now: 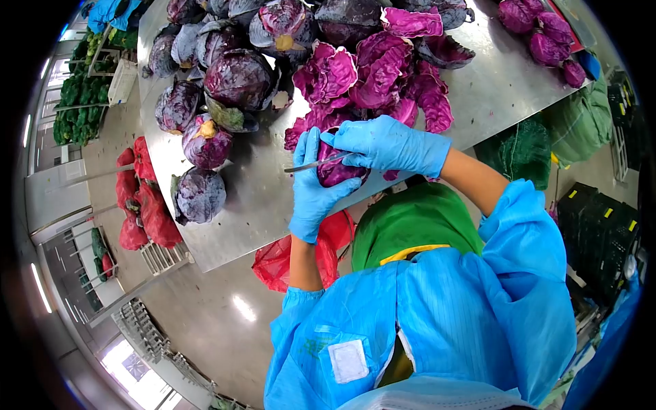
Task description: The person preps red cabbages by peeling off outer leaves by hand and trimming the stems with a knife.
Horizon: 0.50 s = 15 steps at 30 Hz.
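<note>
My left hand (313, 195), in a blue glove, is closed around the left side of a red cabbage (333, 172) near the table's front edge. My right hand (393, 145), also gloved, grips a knife (309, 166) whose thin blade lies across the cabbage and points left over my left hand's fingers. The right fingertips rest on the top of this cabbage, and its far side is partly hidden by them. Just beyond both hands, loose purple cabbage leaves (383, 72) lie in a heap.
Several whole red cabbages (239, 78) with dark outer leaves cover the left and back of the metal table (236, 236). Peeled cabbages (547, 41) sit at the far right. Red mesh sacks (147, 201) stand left, green sacks (577, 123) and black crates (598, 225) right.
</note>
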Each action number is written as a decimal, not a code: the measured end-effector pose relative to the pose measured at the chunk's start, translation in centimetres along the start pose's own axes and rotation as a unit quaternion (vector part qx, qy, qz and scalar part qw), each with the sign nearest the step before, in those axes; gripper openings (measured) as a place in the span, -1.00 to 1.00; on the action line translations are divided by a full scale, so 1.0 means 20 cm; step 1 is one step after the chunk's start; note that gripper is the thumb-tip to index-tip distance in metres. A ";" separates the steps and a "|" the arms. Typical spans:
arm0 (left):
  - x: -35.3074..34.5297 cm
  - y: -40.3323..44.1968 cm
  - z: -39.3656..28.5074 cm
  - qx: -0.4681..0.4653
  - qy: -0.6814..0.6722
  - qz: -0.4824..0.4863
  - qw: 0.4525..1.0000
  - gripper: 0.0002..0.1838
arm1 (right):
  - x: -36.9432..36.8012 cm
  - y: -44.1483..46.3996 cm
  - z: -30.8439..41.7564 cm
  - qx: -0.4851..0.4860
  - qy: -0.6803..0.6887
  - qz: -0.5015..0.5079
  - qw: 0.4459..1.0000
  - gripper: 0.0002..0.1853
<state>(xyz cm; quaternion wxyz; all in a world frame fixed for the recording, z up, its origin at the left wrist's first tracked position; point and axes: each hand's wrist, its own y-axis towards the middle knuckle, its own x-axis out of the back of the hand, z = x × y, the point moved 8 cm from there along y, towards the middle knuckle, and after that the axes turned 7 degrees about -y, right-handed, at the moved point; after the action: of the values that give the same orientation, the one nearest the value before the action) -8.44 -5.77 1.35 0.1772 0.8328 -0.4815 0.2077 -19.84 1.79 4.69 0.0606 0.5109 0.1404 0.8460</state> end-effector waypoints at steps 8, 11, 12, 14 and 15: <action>-0.03 0.01 0.00 -0.013 0.055 -0.009 0.998 0.24 | -0.07 0.08 0.03 0.064 -0.099 0.029 0.993 -0.73; -0.03 0.00 -0.07 -0.005 0.113 0.016 0.993 0.25 | 0.03 0.07 0.00 0.048 -0.136 -0.099 0.985 -0.88; -0.02 -0.02 -0.09 0.041 0.059 0.021 0.997 0.20 | 0.11 0.05 -0.11 -0.023 -0.087 -0.220 0.971 -0.93; -0.02 -0.07 -0.07 0.025 0.035 -0.009 0.999 0.24 | 0.24 0.02 -0.41 -0.217 -0.033 -0.286 0.933 -0.74; -0.02 -0.09 -0.07 0.021 0.035 -0.009 0.999 0.24 | 0.28 -0.01 -0.42 -0.244 -0.025 -0.273 0.930 -0.61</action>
<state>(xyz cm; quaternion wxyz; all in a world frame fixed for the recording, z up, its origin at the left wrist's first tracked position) -7.24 -3.92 2.14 0.1781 0.8328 -0.4633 0.2450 -29.82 1.86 5.67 0.4152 0.4430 0.0625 0.7921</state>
